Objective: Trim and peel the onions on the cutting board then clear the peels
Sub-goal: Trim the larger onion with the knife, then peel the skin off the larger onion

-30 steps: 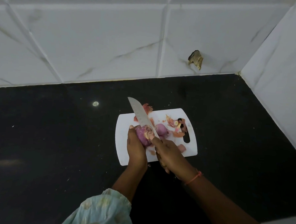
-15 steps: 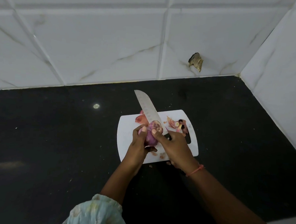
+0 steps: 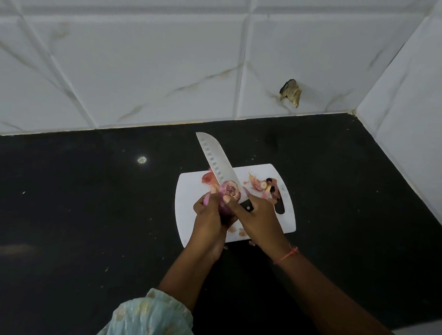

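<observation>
A white cutting board [image 3: 190, 191] lies on the black counter. My left hand [image 3: 208, 215] grips a purple onion [image 3: 228, 193] above the board, its cut end facing up. My right hand [image 3: 257, 218] holds the black handle of a broad knife [image 3: 219, 162], whose blade points up and to the left behind the onion. My right thumb presses on the onion's top edge. Loose peels [image 3: 261, 186] lie near the board's handle slot, and a reddish peel [image 3: 208, 178] lies left of the blade. A second onion behind my hands is mostly hidden.
The black counter [image 3: 84, 211] runs to white tiled walls [image 3: 143, 73] behind and at the right. A chipped hole [image 3: 290, 91] marks the back wall. Small peel scraps [image 3: 251, 243] lie at the board's near edge.
Both hands have lifted the onion off the board and turned its cut end upward. The knife blade has risen and tipped farther toward the back wall.
</observation>
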`<state>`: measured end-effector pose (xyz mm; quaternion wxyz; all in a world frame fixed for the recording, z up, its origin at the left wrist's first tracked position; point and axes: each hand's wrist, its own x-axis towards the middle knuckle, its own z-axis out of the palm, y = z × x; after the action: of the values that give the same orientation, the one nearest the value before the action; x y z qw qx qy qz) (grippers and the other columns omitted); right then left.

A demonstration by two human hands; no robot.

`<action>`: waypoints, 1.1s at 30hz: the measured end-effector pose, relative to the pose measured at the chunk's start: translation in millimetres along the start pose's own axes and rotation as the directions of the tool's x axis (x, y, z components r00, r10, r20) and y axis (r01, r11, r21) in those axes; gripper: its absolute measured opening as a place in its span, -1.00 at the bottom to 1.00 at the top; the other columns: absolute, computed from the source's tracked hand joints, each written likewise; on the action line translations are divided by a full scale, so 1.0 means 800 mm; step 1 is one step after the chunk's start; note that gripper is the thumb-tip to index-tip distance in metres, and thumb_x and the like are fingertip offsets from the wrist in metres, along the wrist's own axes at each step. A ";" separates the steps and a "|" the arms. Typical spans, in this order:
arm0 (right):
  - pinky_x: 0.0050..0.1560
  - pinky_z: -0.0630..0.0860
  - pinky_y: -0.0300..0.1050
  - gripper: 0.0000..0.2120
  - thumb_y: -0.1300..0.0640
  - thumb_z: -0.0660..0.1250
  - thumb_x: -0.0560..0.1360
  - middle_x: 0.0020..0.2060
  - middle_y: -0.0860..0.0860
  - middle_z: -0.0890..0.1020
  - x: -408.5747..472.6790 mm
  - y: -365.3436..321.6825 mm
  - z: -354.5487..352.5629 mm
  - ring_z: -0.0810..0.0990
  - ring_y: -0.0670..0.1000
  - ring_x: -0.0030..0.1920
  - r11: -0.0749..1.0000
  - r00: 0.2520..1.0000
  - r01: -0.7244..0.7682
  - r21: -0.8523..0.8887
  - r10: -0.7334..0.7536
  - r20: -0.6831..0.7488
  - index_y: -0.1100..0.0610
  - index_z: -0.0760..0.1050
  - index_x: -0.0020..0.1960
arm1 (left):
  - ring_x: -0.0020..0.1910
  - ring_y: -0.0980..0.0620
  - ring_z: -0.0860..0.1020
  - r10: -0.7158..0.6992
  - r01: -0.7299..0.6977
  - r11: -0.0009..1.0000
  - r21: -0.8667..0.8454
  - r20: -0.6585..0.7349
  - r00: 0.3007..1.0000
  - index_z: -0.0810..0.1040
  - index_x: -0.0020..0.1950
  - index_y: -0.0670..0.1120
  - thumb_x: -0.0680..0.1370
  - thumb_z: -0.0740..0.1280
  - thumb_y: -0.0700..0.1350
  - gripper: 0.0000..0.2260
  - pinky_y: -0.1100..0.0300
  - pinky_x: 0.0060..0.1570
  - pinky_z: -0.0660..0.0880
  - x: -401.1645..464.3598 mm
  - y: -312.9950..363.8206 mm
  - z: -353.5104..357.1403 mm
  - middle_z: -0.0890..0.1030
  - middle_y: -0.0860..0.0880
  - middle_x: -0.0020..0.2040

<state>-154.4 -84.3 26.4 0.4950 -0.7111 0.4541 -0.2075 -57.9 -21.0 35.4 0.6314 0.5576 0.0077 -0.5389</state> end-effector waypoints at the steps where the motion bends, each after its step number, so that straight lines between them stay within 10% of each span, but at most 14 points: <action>1: 0.11 0.61 -0.10 -0.29 -0.42 0.28 0.40 0.04 -0.03 0.68 0.000 0.002 -0.001 0.64 -0.06 0.08 0.999 1.000 -0.027 0.028 0.026 0.009 0.11 0.53 0.28 | 0.00 0.01 0.66 -0.007 0.007 1.000 -0.022 -0.017 1.000 0.30 0.46 -0.04 0.68 0.22 0.03 -0.62 0.15 -0.06 0.64 -0.001 0.000 0.002 0.63 -0.03 0.08; 8: -0.45 0.49 -0.23 -0.59 -0.26 0.31 0.50 -0.25 -0.05 0.69 -0.011 0.004 -0.002 0.64 -0.14 -0.33 0.972 0.988 -0.153 0.177 0.148 0.044 0.06 0.61 0.07 | 0.00 -0.08 0.72 0.028 -0.051 0.974 -0.219 -0.105 0.994 0.37 0.45 -0.19 0.56 0.38 0.08 -0.43 0.07 -0.14 0.68 0.004 0.005 0.000 0.66 -0.19 0.19; 14: -0.21 0.57 -0.09 -0.59 -0.18 0.40 0.47 -0.36 0.04 0.65 -0.004 0.016 -0.019 0.64 -0.04 -0.31 0.979 0.970 -0.131 0.153 0.159 -0.186 0.19 0.60 -0.19 | 0.21 -0.22 0.63 -0.026 -0.013 0.917 -0.398 -0.092 0.995 0.53 0.25 -0.22 0.53 0.39 0.14 -0.51 -0.02 0.05 0.66 0.006 0.012 -0.007 0.63 -0.30 0.20; 18: -0.04 0.56 0.03 -0.54 -0.20 0.37 0.48 -0.25 -0.06 0.58 0.001 0.022 -0.037 0.56 0.01 -0.16 0.965 0.963 -0.170 -0.201 0.120 -0.242 0.11 0.54 0.19 | 0.03 -0.15 0.66 -0.068 0.043 0.920 -0.389 -0.053 0.996 0.54 0.23 -0.20 0.60 0.36 0.10 -0.61 0.04 -0.05 0.68 0.007 0.017 -0.013 0.67 -0.25 0.06; 22: 0.06 0.56 -0.08 -0.38 -0.12 0.47 0.42 -0.01 -0.12 0.65 0.008 0.040 -0.045 0.61 -0.07 0.02 0.977 0.983 -0.092 -0.190 0.059 -0.173 -0.03 0.37 0.42 | 0.00 -0.14 0.65 -0.095 0.077 0.923 -0.377 -0.029 0.995 0.53 0.26 -0.19 0.60 0.37 0.02 -0.66 0.06 -0.09 0.69 0.005 0.018 -0.015 0.67 -0.24 0.05; 33: -0.23 0.54 0.03 -0.82 -0.04 0.17 0.59 -0.25 -0.02 0.56 0.010 0.048 -0.065 0.58 -0.01 -0.24 0.953 0.946 -0.181 -0.243 0.101 -0.307 0.03 0.48 -0.03 | 0.23 -0.22 0.62 -0.122 0.116 0.905 -0.409 0.012 0.992 0.54 0.21 -0.22 0.61 0.36 0.00 -0.68 -0.06 0.08 0.63 0.008 0.023 -0.025 0.66 -0.29 0.16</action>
<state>-206.2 -122.1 12.7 0.3358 -0.6986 0.5959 -0.2100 -30.4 -14.8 36.5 0.6999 0.4155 0.1585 -0.5589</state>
